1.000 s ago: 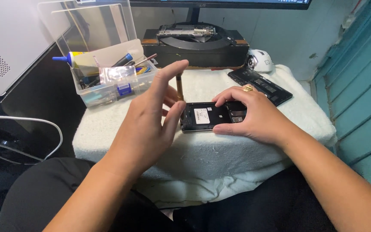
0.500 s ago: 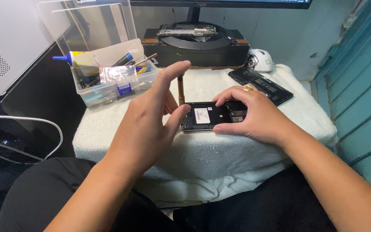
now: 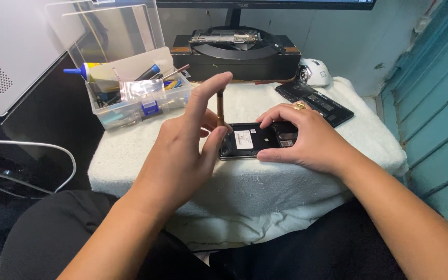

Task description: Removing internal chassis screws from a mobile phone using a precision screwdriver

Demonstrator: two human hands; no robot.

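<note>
Left hand [image 3: 180, 150] is up over the near-left corner of an opened phone [image 3: 255, 140], index finger stretched high and resting on the top of a slim brown screwdriver [image 3: 220, 108], thumb and the other fingers pinching the shaft lower down. That tool stands almost upright, its long axis vertical, with the tip at the phone's left end, where the hand partly hides the contact. Right hand [image 3: 307, 137] lies flat over the phone's right half, fingers curved over the far edge and thumb along the near edge, pressing it down on the white towel [image 3: 146, 166] that covers the desk; a gold ring shows on one finger.

The phone lies back-up with its cover off, long axis running left to right across the person's front, square between the two hands. The left hand is the nearer one to the screw end, the right the nearer to the other end.

By count: one phone body under the hands, one separate dark back panel [image 3: 315, 101] lying well apart at the far right of the towel, one screwdriver in use. A clear plastic box [image 3: 130, 98] of tools, lid propped open, stands at the far left, one glue bottle with a blue nozzle inside it. One white mouse [image 3: 315, 71] sits beyond the panel, beside a black monitor base [image 3: 237, 54].
</note>
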